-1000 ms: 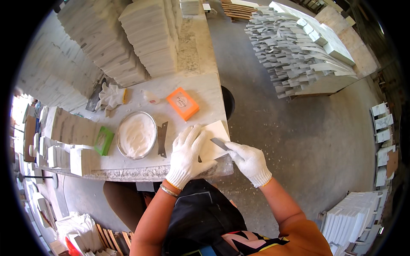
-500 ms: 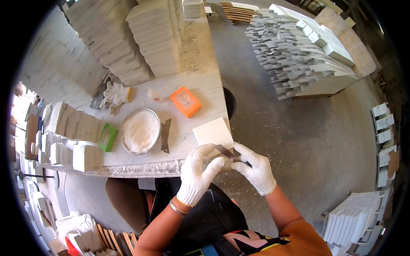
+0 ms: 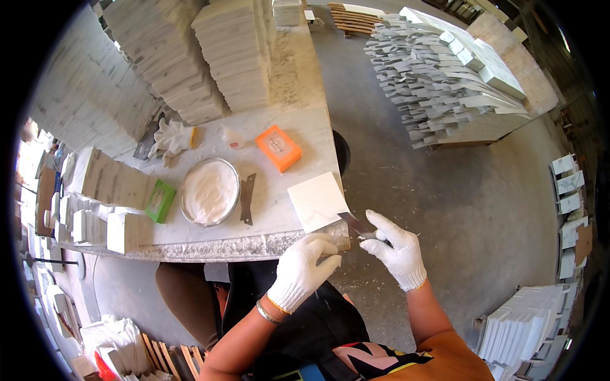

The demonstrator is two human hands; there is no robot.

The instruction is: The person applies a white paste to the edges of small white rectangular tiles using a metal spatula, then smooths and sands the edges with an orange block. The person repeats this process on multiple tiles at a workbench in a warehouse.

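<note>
Right hand [image 3: 395, 249] pinches a flat metal scraper [image 3: 356, 225] at the white tile's [image 3: 316, 200] near right corner; long axis slants near right to far left, blade end pointing far left. Left hand [image 3: 305, 270] half-curled, gripping nothing. Pale tabletop [image 3: 273, 152], rough near edge; grey floor [image 3: 438, 197] right.

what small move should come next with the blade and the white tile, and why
Probably lay the left hand on the tile to steady it: the right hand holds the blade by the tile's near right corner, while the left hand appears empty and off the tile, which lies near the table's edge.
</note>
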